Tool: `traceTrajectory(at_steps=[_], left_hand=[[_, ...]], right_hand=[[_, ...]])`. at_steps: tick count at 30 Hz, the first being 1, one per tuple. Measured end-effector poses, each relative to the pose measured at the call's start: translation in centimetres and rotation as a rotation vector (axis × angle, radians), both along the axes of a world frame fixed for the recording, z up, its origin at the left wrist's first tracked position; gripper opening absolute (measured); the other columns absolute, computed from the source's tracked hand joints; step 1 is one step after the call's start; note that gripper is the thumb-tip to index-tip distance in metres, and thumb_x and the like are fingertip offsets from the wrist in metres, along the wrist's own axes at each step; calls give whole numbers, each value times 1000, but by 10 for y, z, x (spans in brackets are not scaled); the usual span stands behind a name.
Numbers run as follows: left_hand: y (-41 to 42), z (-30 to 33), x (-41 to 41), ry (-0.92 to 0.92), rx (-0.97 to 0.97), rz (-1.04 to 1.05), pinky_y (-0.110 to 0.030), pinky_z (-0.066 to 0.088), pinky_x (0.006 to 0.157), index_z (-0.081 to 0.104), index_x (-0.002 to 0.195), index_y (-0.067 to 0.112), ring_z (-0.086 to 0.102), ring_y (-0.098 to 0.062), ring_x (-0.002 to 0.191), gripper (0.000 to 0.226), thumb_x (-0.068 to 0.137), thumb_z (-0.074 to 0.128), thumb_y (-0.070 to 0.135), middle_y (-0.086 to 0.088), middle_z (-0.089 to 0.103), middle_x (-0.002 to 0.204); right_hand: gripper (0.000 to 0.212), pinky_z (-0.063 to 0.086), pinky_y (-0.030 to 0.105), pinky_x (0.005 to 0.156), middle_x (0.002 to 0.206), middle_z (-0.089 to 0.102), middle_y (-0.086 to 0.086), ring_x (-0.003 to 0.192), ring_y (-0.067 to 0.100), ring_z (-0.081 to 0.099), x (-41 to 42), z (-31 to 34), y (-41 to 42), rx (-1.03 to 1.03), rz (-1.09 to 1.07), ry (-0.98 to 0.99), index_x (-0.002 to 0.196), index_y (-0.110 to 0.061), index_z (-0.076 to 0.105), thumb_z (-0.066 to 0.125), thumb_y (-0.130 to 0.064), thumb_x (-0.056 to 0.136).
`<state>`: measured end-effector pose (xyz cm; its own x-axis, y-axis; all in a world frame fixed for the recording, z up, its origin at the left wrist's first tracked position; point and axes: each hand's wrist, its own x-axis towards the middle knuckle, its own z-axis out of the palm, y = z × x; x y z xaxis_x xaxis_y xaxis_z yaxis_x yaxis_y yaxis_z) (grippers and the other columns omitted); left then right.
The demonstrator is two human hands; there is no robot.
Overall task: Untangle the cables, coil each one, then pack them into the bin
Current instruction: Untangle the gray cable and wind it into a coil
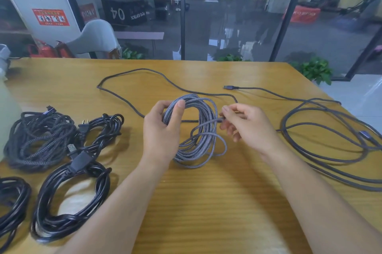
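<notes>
Here the grey braided cable coil (196, 129) sits at the middle of the wooden table (206, 202), held up between both hands. The left hand (163, 131) grips the coil's upper left side: its fingers are curled through the loop and its thumb (178, 113) lies across the outside of the bundled strands. The coil's lower end rests on the tabletop just in front of that wrist. The right hand (246, 127) is just beside the coil's right edge, pinching the loose end of the same cable between thumb and fingertips, the other fingers loosely curled below. Both forearms reach in from the bottom of the view, angled towards each other, wrists raised slightly off the wood.

Behind the coil, an uncoiled dark cable (132, 80) trails in a wide bend across the far half of the table and runs towards the hands. To the right, well apart from the hands, another loose dark cable (322, 129) lies in large open loops, its connector (227, 87) pointing left near the far edge.

On the left lie bundles already wound: a black braided coil (37, 140), a black power cord coil (68, 198) with its two-pin plug (83, 127) lying above it, and part of another black coil (12, 202) at the frame's edge.
</notes>
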<state>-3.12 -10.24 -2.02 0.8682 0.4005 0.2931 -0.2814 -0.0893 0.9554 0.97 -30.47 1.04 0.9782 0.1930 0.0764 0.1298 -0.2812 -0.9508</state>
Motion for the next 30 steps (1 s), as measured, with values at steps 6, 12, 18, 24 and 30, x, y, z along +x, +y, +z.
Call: traceTrajectory(at_steps=[6, 12, 18, 24, 30], left_hand=[[-1, -1, 0, 32, -2, -10, -41, 33, 58, 66, 89, 30, 36, -17, 55, 28, 96, 64, 57, 12, 47, 59], [-5, 6, -3, 37, -68, -78, -32, 28, 51, 65, 88, 28, 30, -19, 53, 26, 98, 65, 53, 5, 41, 60], [-6, 8, -6, 22, -61, -103, -30, 26, 50, 66, 89, 26, 28, -18, 51, 24, 99, 65, 47, 6, 41, 59], [-7, 10, -7, 8, 13, -74, -30, 30, 53, 68, 93, 24, 40, -6, 48, 22, 101, 63, 44, 18, 51, 57], [-10, 10, -8, -2, 160, -26, -21, 37, 57, 68, 94, 25, 47, -3, 54, 20, 101, 62, 44, 21, 57, 61]], right_hand=[[34, 60, 25, 70, 92, 67, 2, 82, 9, 68, -2, -5, 11, 196, -25, -8, 123, -19, 72, 77, -10, 92], [37, 56, 28, 66, 104, 79, 2, 81, 20, 77, 6, 2, -3, 378, -327, -104, 119, -18, 53, 72, 2, 94], [13, 56, 24, 72, 95, 81, 0, 85, 14, 73, 5, -7, 7, 238, -136, 97, 106, -16, 75, 66, -9, 100], [44, 52, 42, 104, 110, 79, 6, 112, 30, 72, -8, -2, 17, 206, 108, 261, 115, -15, 77, 38, -36, 112], [19, 51, 36, 87, 105, 76, 4, 93, 18, 71, -11, 0, 17, 227, 232, 328, 105, -10, 75, 65, -3, 91]])
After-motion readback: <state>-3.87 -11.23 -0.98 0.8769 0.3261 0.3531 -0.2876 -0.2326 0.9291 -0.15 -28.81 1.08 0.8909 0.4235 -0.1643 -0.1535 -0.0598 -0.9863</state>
